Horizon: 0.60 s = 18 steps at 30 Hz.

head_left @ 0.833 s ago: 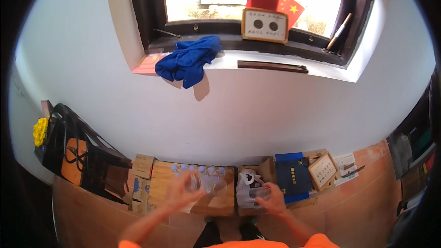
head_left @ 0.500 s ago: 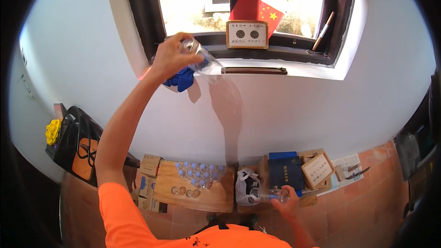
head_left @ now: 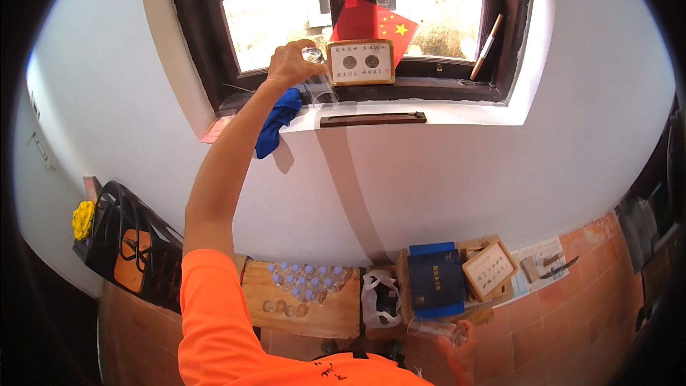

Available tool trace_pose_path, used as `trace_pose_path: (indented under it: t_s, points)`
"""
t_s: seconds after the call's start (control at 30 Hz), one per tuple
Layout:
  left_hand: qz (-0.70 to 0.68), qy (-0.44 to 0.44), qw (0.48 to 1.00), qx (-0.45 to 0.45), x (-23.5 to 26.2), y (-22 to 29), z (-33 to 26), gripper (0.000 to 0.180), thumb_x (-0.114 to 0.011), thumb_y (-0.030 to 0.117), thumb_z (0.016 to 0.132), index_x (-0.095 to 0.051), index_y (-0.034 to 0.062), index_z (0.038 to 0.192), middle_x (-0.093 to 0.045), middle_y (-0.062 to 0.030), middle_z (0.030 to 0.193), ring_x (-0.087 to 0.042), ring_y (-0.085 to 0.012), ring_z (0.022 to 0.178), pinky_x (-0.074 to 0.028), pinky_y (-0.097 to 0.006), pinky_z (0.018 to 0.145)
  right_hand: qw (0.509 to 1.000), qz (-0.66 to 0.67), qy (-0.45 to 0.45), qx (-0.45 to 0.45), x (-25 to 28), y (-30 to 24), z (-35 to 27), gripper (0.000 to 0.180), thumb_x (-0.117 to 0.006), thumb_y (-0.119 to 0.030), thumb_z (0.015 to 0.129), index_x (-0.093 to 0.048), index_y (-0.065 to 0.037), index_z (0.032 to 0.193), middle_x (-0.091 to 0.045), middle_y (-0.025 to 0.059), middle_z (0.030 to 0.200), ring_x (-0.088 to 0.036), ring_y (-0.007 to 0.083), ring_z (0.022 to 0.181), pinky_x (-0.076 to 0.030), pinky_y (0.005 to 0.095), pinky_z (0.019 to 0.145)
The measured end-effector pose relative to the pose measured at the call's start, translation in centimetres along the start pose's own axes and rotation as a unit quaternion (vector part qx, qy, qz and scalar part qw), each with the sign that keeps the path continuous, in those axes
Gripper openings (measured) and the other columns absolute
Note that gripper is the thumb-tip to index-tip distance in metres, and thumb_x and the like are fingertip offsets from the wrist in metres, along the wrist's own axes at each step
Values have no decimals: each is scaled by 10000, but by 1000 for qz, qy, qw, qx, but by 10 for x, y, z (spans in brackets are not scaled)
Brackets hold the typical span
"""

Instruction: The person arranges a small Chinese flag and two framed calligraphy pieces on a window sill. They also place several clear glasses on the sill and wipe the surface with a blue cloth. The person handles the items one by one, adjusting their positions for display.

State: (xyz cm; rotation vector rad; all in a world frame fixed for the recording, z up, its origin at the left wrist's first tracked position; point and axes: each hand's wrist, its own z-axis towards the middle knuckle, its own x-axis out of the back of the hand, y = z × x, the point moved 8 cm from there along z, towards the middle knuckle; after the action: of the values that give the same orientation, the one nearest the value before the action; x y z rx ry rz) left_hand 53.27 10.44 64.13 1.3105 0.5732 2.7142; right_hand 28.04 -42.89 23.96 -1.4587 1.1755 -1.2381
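Up at the windowsill [head_left: 471, 113], my left hand [head_left: 289, 66] grips the base end of a clear glass [head_left: 323, 94]. Its rim points downward, close to the sill; whether it touches cannot be told. Just left of this glass, a blue cloth [head_left: 277, 125] hangs over the sill edge, partly behind my forearm. Right beside it stands a small framed plaque [head_left: 361, 63] with two dark discs. Low on the right, my right hand [head_left: 461, 350] holds a second clear glass [head_left: 432, 327] by one end, lying nearly level with its other end pointing left.
Below stands a wooden bench [head_left: 307, 323] with several capped bottles [head_left: 307, 276] and small round glasses [head_left: 286, 308]. To its right are a white plastic bag [head_left: 371, 299], a dark blue box [head_left: 437, 280] and a framed card [head_left: 490, 267]. A black bag [head_left: 118, 239] sits left. A dark wooden bar [head_left: 373, 119] lies on the sill.
My left hand has moved right along the sill with its glass, now closer to the plaque and more upright. My right hand and its glass are slightly lower. The whole view has shifted.
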Motion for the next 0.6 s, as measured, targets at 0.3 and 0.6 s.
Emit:
trace_pose_path:
  t_s: [0.3, 0.6]
  points:
    - [18, 11, 999, -44, -14, -6, 13, 670, -820, 356, 558, -678, 48, 1136, -706, -170, 842, -691, -236, 760, -545, -326, 729, 998, 54, -4, -8, -6, 24, 12, 545, -707, 55, 750, -434, -19, 1216, -582, 103, 931, -625, 154, 654, -531, 261, 542]
    - [-4, -59, 998, 16, -32, -23, 26, 714, -822, 397, 517, -679, 81, 1141, -687, -159, 934, -650, -244, 832, -517, -310, 741, 999, 36, 18, 19, -10, -20, 21, 550, -724, 36, 703, -465, -21, 1185, -591, 102, 936, -615, 158, 729, -532, 275, 632]
